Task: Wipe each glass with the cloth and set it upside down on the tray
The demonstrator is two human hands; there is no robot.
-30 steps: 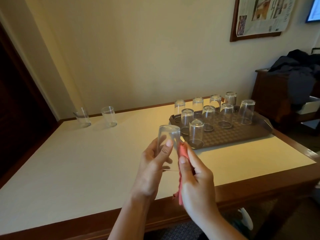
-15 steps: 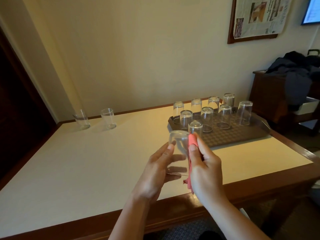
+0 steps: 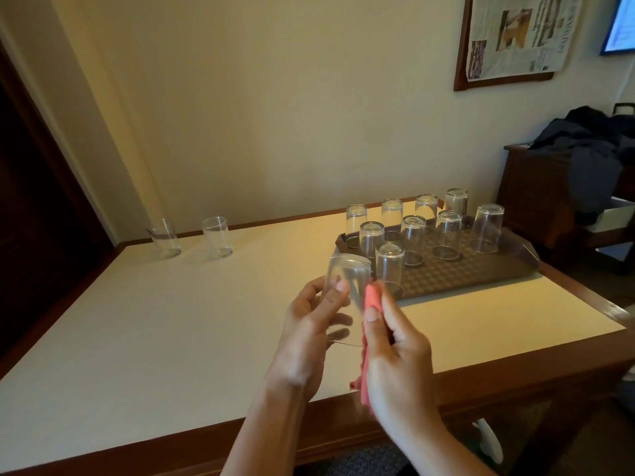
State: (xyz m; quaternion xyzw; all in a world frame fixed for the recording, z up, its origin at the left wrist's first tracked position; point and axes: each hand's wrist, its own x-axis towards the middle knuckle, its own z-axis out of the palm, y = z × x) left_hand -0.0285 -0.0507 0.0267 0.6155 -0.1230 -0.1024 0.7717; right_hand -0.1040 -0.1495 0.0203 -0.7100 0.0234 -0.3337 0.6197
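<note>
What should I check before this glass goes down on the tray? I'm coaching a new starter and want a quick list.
1. Grip: left hand holds the held glass by its wall: ok.
2. Orientation: its base points up, mouth toward the person: ok.
3. Cloth: right hand presses the pink cloth against the glass: ok.
4. Wiped clean: cannot tell.
5. Space: brown tray has bare mat right of the nearest upturned glass: ok.
6. Remaining: two upright glasses still stand by the wall, not on the tray: not ok.
</note>
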